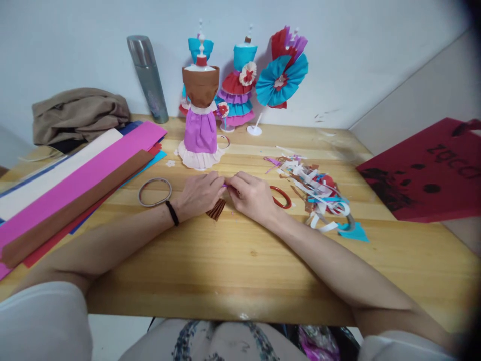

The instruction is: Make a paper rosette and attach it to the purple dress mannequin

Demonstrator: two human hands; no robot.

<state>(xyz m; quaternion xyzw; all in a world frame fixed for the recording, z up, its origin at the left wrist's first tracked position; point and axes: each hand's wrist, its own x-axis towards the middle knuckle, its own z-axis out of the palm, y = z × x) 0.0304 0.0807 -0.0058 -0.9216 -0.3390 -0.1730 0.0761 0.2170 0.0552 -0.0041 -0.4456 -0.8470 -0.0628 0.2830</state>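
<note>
At the middle of the table my left hand and my right hand meet, fingers pinched close together. A piece of pleated brown paper sticks out below my left fingers, which are closed on it. Between the fingertips shows a small bit of purple paper, pinched by my right hand. Just behind stands a mini dress form in a brown top and purple skirt with a pale ruffled hem. A silver bangle lies left of my left hand, and a red-brown ring lies beside my right wrist.
Coloured paper sheets are stacked at left, near a bundled brown cloth and a grey flask. More paper-dressed forms stand at the back. Paper scraps lie right, before a red bag.
</note>
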